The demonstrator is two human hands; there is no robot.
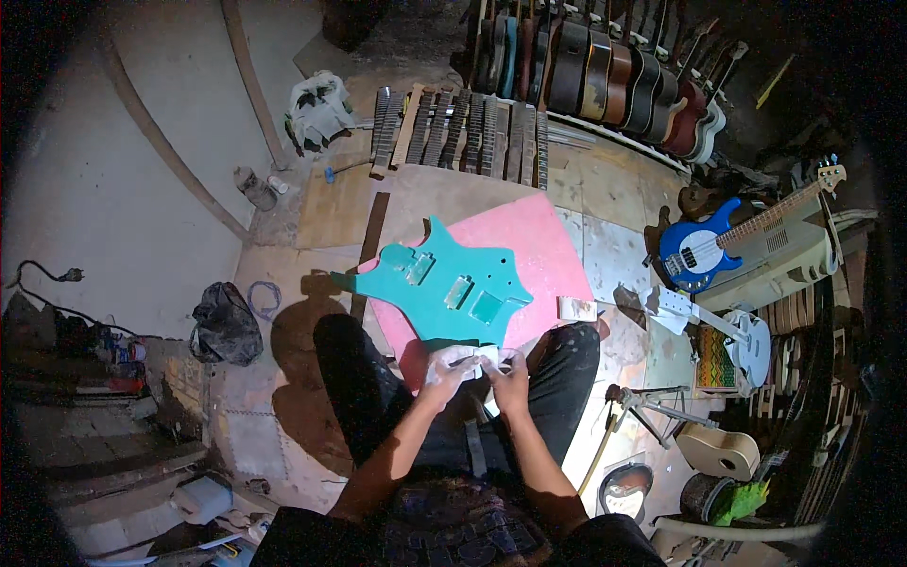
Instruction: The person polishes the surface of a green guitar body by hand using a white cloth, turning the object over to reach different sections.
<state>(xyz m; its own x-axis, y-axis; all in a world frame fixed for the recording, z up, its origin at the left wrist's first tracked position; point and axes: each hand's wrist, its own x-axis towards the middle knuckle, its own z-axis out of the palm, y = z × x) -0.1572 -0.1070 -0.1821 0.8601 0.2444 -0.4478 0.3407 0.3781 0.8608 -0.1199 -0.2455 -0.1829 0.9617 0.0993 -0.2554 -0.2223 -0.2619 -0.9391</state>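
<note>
My left hand (444,369) and my right hand (511,383) meet in front of my lap, fingers closed on a small white folded piece (487,356). It looks like paper or sandpaper; its exact kind is unclear. Pale dust coats my fingers. Just beyond them lies a teal electric guitar body (442,326), flat, with cut-out pickup cavities and a few small holes. Under it is a pink board (548,241), partly covered by the body. To the right of the body, near my right knee, a small whitish block or roll (577,309) rests at the board's edge.
Guitar necks (453,132) lie in a row beyond the board, with guitars (586,71) racked behind. At right are a blue bass (697,250), a white guitar (748,350), a metal stand (642,408) and an acoustic body (720,452). A black plastic bag (227,324) sits left.
</note>
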